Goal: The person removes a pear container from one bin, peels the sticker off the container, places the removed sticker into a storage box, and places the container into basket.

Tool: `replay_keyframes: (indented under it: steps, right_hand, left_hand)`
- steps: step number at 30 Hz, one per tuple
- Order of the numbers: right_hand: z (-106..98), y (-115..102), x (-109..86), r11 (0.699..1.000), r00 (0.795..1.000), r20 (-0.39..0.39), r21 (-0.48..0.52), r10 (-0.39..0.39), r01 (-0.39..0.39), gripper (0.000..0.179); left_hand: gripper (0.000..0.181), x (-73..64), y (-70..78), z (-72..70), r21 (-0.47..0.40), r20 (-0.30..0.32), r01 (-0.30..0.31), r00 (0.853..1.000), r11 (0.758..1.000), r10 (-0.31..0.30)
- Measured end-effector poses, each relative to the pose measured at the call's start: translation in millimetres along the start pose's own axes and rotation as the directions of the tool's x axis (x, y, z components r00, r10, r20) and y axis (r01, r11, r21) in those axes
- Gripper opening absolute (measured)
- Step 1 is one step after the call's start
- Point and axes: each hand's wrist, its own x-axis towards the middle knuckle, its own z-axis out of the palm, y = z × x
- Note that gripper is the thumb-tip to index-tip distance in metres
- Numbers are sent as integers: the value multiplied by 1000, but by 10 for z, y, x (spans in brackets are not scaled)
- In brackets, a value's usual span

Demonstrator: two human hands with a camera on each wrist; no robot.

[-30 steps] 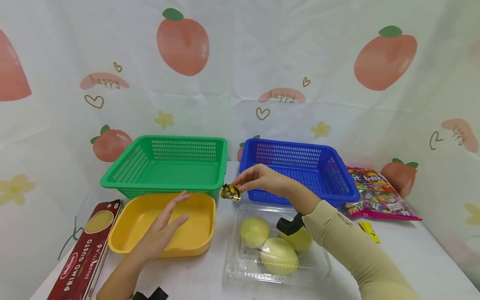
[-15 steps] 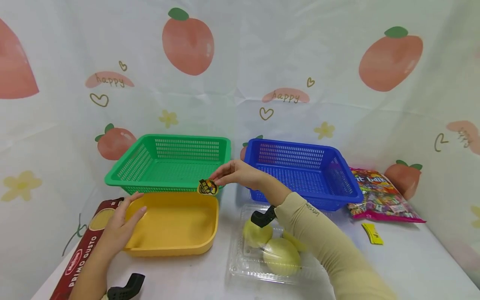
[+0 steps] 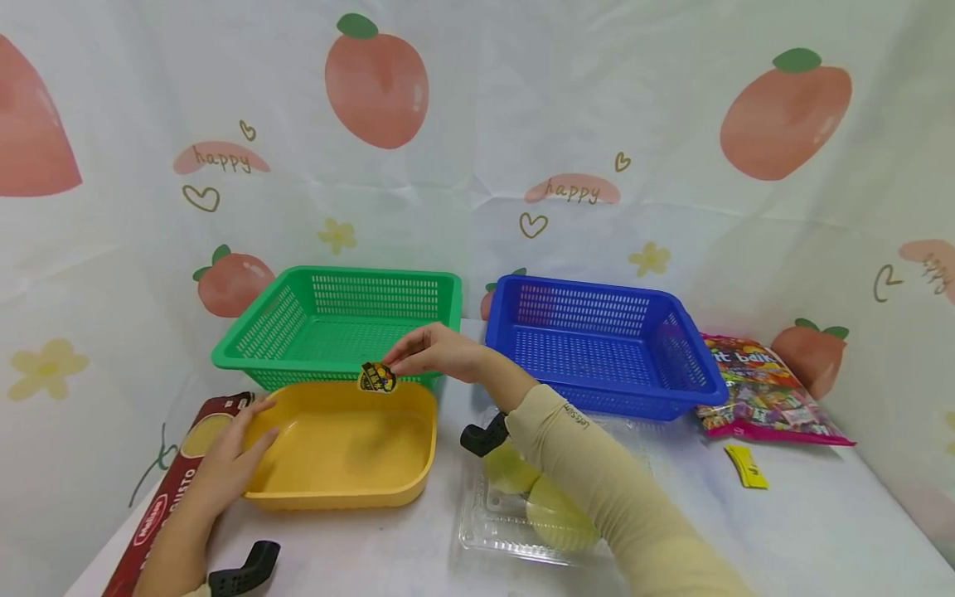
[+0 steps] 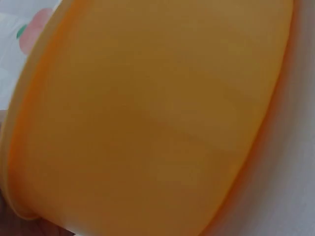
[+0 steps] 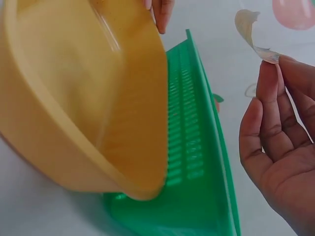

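Observation:
A dark sticker (image 3: 376, 378) with yellow edging and small fruit pictures is pinched between the thumb and fingertips of my right hand (image 3: 440, 352). It hangs over the far rim of a yellow basin (image 3: 343, 452). In the right wrist view the sticker (image 5: 244, 32) curls, its pale back showing. My left hand (image 3: 224, 464) grips the basin's left rim, thumb toward the inside and fingers along the outer edge. The left wrist view is filled by the basin's wall (image 4: 157, 118), with a bit of my fingers at the lower left corner.
Behind the basin stands a green basket (image 3: 257, 362), and a blue basket (image 3: 612, 398) is to its right. A clear clamshell (image 3: 477, 531) holds pale round fruit (image 3: 555, 518), partly behind my right arm. A spaghetti box (image 3: 160, 506), candy bag (image 3: 768, 398) and small yellow packet (image 3: 746, 467) lie at the sides.
My right hand has carried the sticker left, from between the baskets to over the basin's far rim. The left hand has moved from above the basin to its left rim.

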Motion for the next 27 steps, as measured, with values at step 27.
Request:
replay_keyframes:
  steps: [27]
  right_hand:
    - [493, 65, 269, 984, 995, 93, -180, 35, -18, 21]
  left_hand:
    - [45, 8, -75, 9, -46, -9, 44, 999, 998, -44]
